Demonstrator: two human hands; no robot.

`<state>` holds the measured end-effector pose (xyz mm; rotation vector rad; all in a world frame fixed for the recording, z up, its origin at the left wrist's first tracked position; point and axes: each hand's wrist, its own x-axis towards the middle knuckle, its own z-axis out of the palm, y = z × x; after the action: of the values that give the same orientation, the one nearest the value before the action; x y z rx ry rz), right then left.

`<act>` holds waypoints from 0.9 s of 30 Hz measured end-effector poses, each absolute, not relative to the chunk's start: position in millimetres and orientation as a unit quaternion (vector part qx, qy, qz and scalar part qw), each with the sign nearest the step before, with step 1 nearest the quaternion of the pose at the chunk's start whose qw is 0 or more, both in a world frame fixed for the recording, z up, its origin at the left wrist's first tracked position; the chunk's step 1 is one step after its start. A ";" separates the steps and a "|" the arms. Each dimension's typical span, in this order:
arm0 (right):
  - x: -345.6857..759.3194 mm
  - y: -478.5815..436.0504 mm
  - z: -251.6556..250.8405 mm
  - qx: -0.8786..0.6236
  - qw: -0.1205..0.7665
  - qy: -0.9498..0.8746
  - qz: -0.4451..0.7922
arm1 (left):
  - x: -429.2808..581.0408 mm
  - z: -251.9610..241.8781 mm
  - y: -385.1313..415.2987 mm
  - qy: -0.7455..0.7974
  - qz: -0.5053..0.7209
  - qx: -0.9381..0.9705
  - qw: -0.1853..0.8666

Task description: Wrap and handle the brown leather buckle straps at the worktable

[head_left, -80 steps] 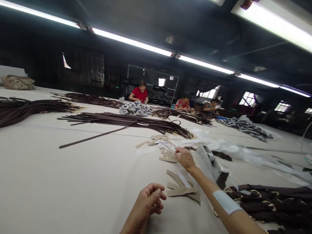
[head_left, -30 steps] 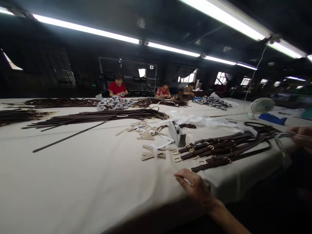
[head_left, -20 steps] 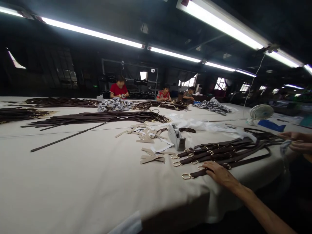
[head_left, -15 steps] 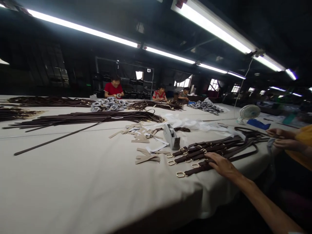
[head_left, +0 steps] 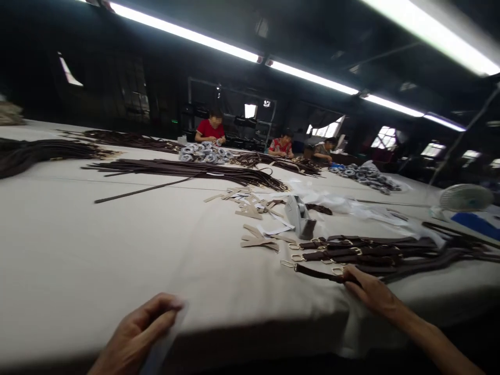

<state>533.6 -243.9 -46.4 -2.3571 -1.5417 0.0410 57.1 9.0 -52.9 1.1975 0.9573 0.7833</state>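
The right hand [head_left: 369,291] is closed around a dark brown, flat leather-like strap [head_left: 318,273], lifting its near part slightly at the front edge of the pale, cloth-covered counter [head_left: 156,245]; the strap's end, with a gold-coloured oblong metal ring [head_left: 288,264], points left. Just behind it lies a row of similar dark brown straps with gold-coloured buckles [head_left: 355,255]. The left hand [head_left: 142,330], well apart near the front edge, has thumb and fingers pinched on a thin, pale translucent strip [head_left: 162,346], which is blurred and may be tape or plastic film. Beyond the row stands a grey tape dispenser [head_left: 299,216], with small flat beige strips [head_left: 258,240] scattered to its left. Farther back, a long bundle of dark brown straps [head_left: 187,169] lies across the counter.
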 end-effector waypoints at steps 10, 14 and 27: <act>389.0 -109.9 -9.7 -0.684 0.201 -0.585 0.387 | 60.8 -64.7 -15.3 0.368 0.330 0.488 0.719; 346.5 -86.1 4.3 -0.623 0.269 -0.548 0.489 | 50.4 -71.7 -21.2 0.361 0.353 0.479 0.718; 260.2 -56.0 13.1 -0.543 0.243 -0.661 0.457 | 49.8 -59.6 -24.9 0.344 0.401 0.628 0.571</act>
<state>260.2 -56.0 13.1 -1.4840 -1.8072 1.2499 49.8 -24.9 -59.6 1.4746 0.8076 0.9415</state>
